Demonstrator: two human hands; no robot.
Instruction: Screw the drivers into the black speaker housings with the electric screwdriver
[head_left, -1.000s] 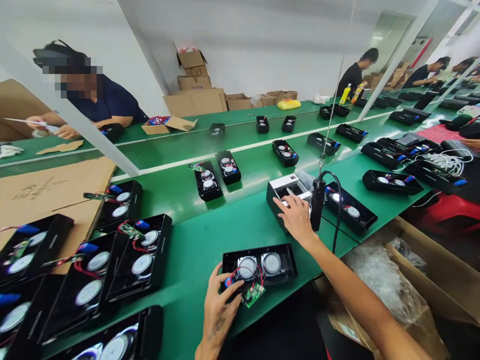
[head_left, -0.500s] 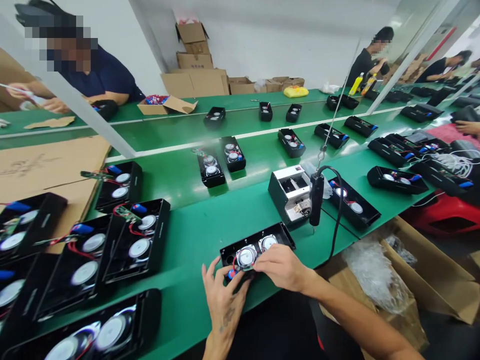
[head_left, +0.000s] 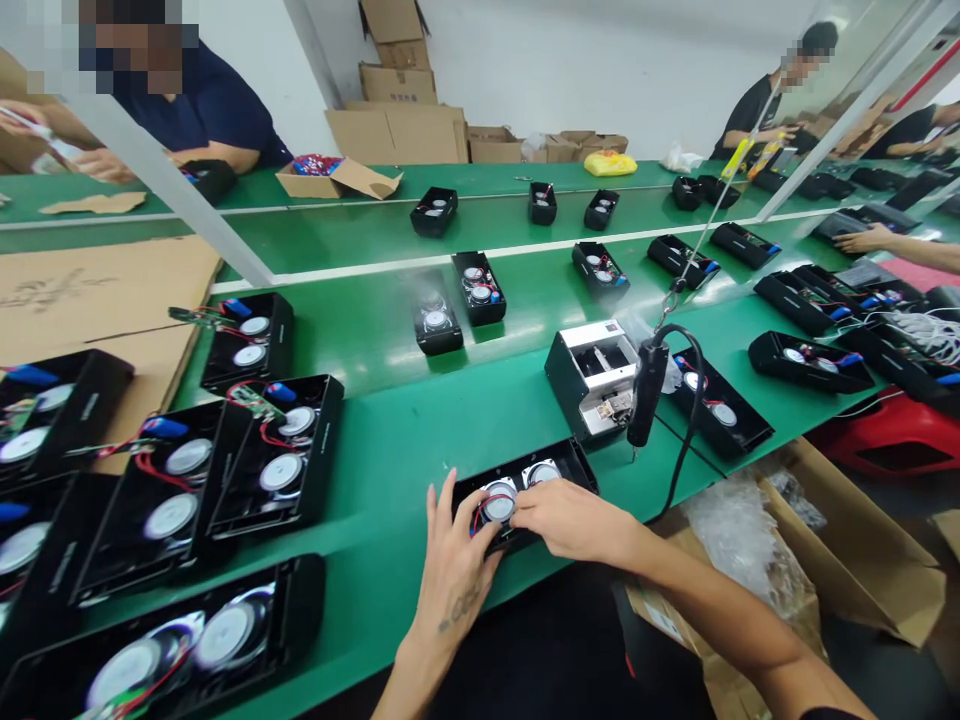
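A black speaker housing lies at an angle on the green bench in front of me, with two round speakers and red wires inside. My left hand is wrapped over its left end, some fingers along the outer side and others reaching in by the wires. Over the near edge, my right hand has its fingertips pinched together beside the left speaker. What they pinch is hidden. Just beyond the housing's right end, a black electric screwdriver hangs bit down from a cord.
A white-and-black screw feeder stands behind the housing. More open housings crowd the left side, and others sit on the green conveyor. Cartons with plastic bags are at lower right. Co-workers sit across the line.
My left hand's fingers have moved further into the housing, and the blue part seen by them before is now covered. My right hand stays pinched near the left speaker. The view has shifted slightly.
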